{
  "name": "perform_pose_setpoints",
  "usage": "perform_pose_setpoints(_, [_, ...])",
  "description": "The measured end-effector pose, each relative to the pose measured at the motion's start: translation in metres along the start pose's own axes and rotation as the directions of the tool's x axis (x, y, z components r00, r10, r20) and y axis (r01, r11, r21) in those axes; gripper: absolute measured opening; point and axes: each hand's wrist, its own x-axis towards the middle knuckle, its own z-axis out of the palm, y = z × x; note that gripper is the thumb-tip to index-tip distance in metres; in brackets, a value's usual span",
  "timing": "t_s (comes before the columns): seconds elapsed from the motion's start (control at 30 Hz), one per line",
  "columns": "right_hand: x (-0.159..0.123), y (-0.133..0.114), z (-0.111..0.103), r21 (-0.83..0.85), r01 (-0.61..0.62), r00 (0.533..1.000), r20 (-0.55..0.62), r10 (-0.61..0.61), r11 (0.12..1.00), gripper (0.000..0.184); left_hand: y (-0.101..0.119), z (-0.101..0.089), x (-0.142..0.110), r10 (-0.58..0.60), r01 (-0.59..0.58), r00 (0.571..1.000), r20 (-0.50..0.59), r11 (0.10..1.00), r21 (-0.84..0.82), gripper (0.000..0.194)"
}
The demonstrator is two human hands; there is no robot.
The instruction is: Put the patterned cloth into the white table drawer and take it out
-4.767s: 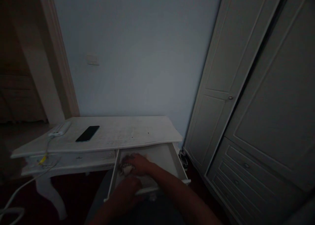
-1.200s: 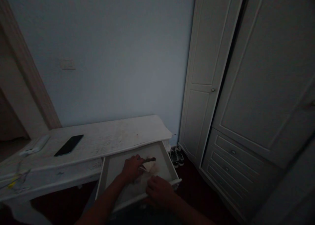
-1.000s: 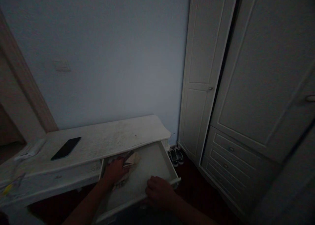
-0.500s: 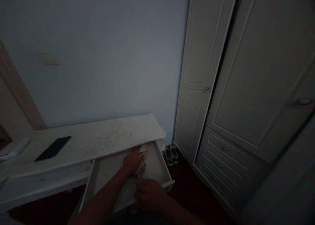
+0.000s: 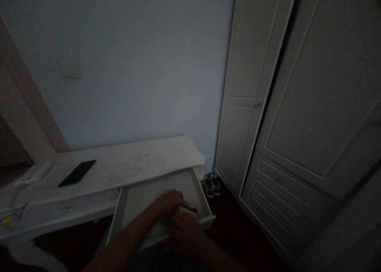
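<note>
Where left hand and right hand obscure the cloth, fingers' grip is unclear.

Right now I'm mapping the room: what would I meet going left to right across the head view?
Power strip → phone → left hand and right hand together → shoes → wardrobe door knob → top wardrobe drawer knob.
</note>
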Motion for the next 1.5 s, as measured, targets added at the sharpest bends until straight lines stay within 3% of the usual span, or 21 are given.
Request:
perform_pose_setpoints(0.1, [-0.001,-0.002,-0.006,0.008,-0.009,1.0,-0.015,0.009,1.0,0.049,-0.01,0.004,-0.029,0.027,-0.029,0.997,0.068,0.999,0.026,0.044])
perform_pose_setpoints(0.27, [-0.002,-0.003,-0.015,-0.011,-0.031,0.999,0.038,0.031,0.999,0.046,-0.034,0.009,-0.09,-0.042,0.04,0.991,0.125,0.999,0.019,0.055])
perform_pose_setpoints(0.4, [-0.001,-0.002,-0.016,-0.037,-0.044,0.994,0.096,0.048,0.998,0.044,-0.048,0.023,-0.137,-0.151,0.153,0.987,0.062,0.988,-0.026,0.058])
perform_pose_setpoints(0.53, [-0.003,-0.002,-0.016,-0.049,-0.051,0.992,0.112,0.056,0.998,0.043,-0.05,0.034,-0.155,-0.234,0.234,0.972,0.017,0.972,0.005,0.061])
perform_pose_setpoints(0.67, [-0.003,-0.001,-0.018,-0.045,-0.053,0.993,0.107,0.057,0.998,0.041,-0.054,0.033,-0.138,-0.288,0.29,0.957,-0.032,0.955,0.071,0.059])
perform_pose_setpoints(0.87, [0.0,-0.002,-0.016,-0.05,-0.062,0.992,0.103,0.067,0.997,0.047,-0.084,0.013,-0.103,-0.439,0.456,0.884,-0.16,0.885,0.091,0.059])
perform_pose_setpoints(1.07, [0.002,-0.002,-0.015,-0.036,-0.056,0.993,0.105,0.06,0.998,0.048,-0.084,-0.001,-0.083,-0.606,0.652,0.728,-0.32,0.756,0.051,0.059])
perform_pose_setpoints(1.17, [0.003,-0.003,-0.016,-0.044,-0.045,0.994,0.1,0.05,0.998,0.047,-0.074,-0.002,-0.07,-0.633,0.681,0.694,-0.342,0.732,0.026,0.052])
perform_pose_setpoints(1.3, [0.003,-0.004,-0.014,-0.041,-0.048,0.997,0.063,0.051,0.998,0.05,-0.052,-0.006,-0.042,-0.575,0.617,0.744,-0.34,0.787,0.019,0.052])
perform_pose_setpoints(1.5, [0.001,-0.003,-0.003,-0.025,-0.063,0.997,0.045,0.064,0.998,0.049,0.004,-0.002,0.004,-0.299,0.319,0.913,-0.279,0.947,0.029,0.059])
